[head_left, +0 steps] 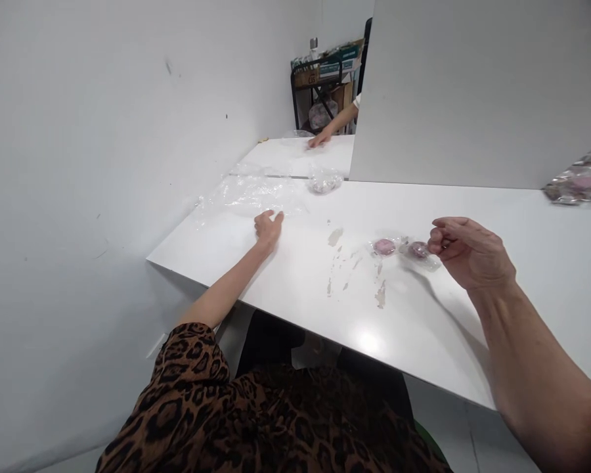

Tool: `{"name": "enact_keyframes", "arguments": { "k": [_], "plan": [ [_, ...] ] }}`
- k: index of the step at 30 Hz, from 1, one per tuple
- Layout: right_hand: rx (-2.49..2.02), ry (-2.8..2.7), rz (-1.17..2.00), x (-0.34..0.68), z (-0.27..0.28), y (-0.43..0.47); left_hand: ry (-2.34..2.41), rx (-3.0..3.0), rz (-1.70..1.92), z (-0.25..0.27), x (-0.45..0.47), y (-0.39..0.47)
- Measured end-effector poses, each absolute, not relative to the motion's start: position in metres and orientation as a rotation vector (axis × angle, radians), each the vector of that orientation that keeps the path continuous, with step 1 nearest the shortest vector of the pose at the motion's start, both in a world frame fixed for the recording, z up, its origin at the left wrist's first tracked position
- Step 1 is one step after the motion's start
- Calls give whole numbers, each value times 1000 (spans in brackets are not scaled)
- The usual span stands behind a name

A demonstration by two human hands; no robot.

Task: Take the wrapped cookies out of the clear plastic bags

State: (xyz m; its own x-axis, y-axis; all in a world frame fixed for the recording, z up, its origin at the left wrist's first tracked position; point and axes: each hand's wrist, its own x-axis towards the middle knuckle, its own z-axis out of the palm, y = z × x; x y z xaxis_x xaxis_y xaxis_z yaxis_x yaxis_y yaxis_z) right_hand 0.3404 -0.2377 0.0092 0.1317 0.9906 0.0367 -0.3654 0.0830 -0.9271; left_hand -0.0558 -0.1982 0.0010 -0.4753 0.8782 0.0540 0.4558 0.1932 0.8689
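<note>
My left hand is at the near edge of a loose spread of clear plastic bags, its fingers bent and its thumb apart from them. My right hand is raised over the table on the right, its fingers curled together, and what they hold, if anything, is hidden. Just left of its fingertips is a round dark-pink item in clear wrap. Beside that lies a lighter pink round item in clear wrap. Farther back, a crumpled clear packet sits near the table's back edge.
A grey upright panel stands along the back. Past it, another person's hand rests on a second white table. At far right is a packet with pink contents. A white wall borders the left; a loaded black rack stands behind.
</note>
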Motion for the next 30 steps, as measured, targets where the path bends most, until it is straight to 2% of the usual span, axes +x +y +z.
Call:
{"name": "enact_keyframes", "arguments": {
  "k": [5, 12, 17, 24, 30],
  "plan": [
    [-964, -944, 1183, 336, 12, -242, 1979, 1737, 1012, 8, 10, -160],
    [-996, -980, 1198, 334, 15, -245, 2099, 1867, 721, 2, 53, -55],
    [-999, -1020, 1198, 331, 18, -248, 2055, 1865, 868, -9, 59, -33],
    [-967, -1034, 1205, 329, 20, -247, 1642, 1338, 1390, 5, 68, -73],
    [-1001, -967, 1214, 322, 12, -246, 1027, 835, 1282, 22, 96, -172]
  ]
}}
